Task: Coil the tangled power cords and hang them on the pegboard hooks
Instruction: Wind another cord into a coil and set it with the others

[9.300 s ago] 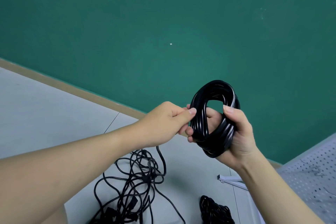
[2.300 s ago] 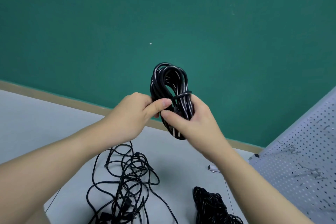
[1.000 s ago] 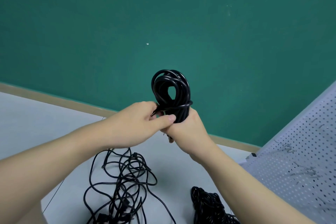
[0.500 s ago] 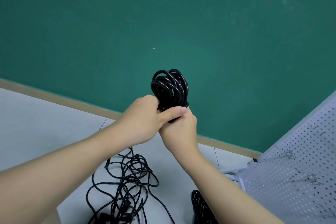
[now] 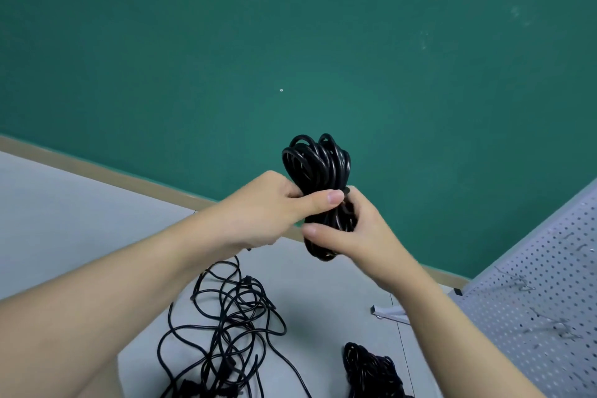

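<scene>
A coiled black power cord (image 5: pixel 318 168) is held upright in front of the green wall. My left hand (image 5: pixel 271 203) grips its middle, thumb laid across the strands. My right hand (image 5: pixel 352 236) holds the lower half of the coil from the right, fingers curled behind it. On the floor below lies a loose tangle of black cords (image 5: pixel 226 326). Another bundled black cord (image 5: pixel 368 368) lies at the bottom edge. The white pegboard (image 5: pixel 549 300) with wire hooks (image 5: pixel 520 283) stands at the right.
A green wall (image 5: pixel 290 42) with a beige baseboard (image 5: pixel 97 168) closes off the far side. Grey floor tiles (image 5: pixel 64 220) stretch to the left. The pegboard's white foot (image 5: pixel 387 312) sticks out onto the floor near my right forearm.
The coil has been squeezed narrower and wrapped around its middle. My right hand slid from under my left hand to the coil's lower right side. The view shifted slightly.
</scene>
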Demonstrator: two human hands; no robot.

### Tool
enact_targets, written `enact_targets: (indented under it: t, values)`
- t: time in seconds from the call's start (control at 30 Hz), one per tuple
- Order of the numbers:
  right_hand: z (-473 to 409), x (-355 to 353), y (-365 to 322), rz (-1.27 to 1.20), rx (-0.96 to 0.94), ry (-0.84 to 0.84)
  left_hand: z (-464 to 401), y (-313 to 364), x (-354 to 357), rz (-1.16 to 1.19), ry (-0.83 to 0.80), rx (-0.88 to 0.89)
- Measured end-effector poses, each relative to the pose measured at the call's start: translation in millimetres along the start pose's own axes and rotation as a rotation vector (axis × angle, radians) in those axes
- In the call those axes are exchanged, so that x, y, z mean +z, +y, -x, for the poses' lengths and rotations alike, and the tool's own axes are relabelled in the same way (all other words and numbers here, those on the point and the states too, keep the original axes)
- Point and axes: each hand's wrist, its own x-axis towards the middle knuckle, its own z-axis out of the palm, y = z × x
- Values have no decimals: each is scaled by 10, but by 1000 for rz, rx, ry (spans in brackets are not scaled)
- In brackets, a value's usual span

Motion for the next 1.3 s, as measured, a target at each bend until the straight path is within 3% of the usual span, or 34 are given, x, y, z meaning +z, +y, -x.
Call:
enact_targets:
  t: [0.07,0.13,0.27,0.4,0.5,0.7,0.97,1.07,1.17,1.3]
  values:
    - [37,-56,42,-233,31,-118,11,-14,-23,-17,-95,20]
    - [62,0,30,-297,24,-131,-22,-59,-7,-18,-112,34]
    - [53,76,-42,-213,-18,19,-98,-81,13,17,-61,11]
    - [2,164,-25,28,-54,323,-142,-40,92,41,42,41]
    - [-9,197,9,120,-50,398,-190,-95,180,31,121,87]
    - [64,122,2,212,-129,341,-169,-93,233,51,58,60]
    - [-21,4,36,-177,-36,263,-78,-69,158,-50,16,209]
    - [-28,-73,32,-348,14,168,-23,-77,98,-7,-117,307]
    - [-29,-119,24,-431,24,77,2,-115,10,41,-230,337]
    - [-22,-100,-2,-489,53,10,-5,-122,-26,88,-213,422]
